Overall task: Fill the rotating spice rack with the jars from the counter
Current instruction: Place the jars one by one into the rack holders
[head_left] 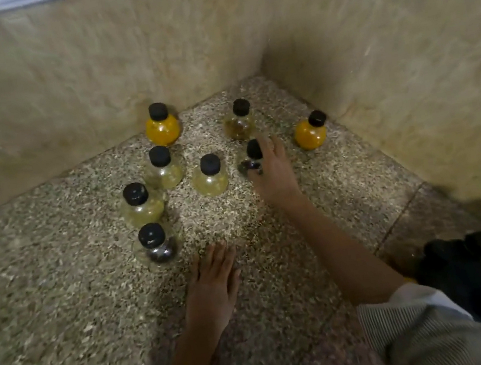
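Note:
Several small round jars with black caps stand on the speckled stone counter [63, 307] in a wall corner. Two hold orange powder: one at the back left [162, 130], one at the right [310, 135]. Three pale yellowish jars [210, 181] sit in the middle and left. A jar of dark spice [157, 248] stands nearest, and a brownish jar [239, 125] is at the back. My right hand [274, 173] wraps around another dark-spice jar [250, 156] standing on the counter. My left hand [213, 285] lies flat and open on the counter, just right of the nearest jar.
Beige stone walls [390, 77] close the corner behind and to the right. At the lower right edge sits a blurred black object [469, 265] with a speck of orange beside it; I cannot tell what it is. My striped sleeve [416, 328] covers the bottom right.

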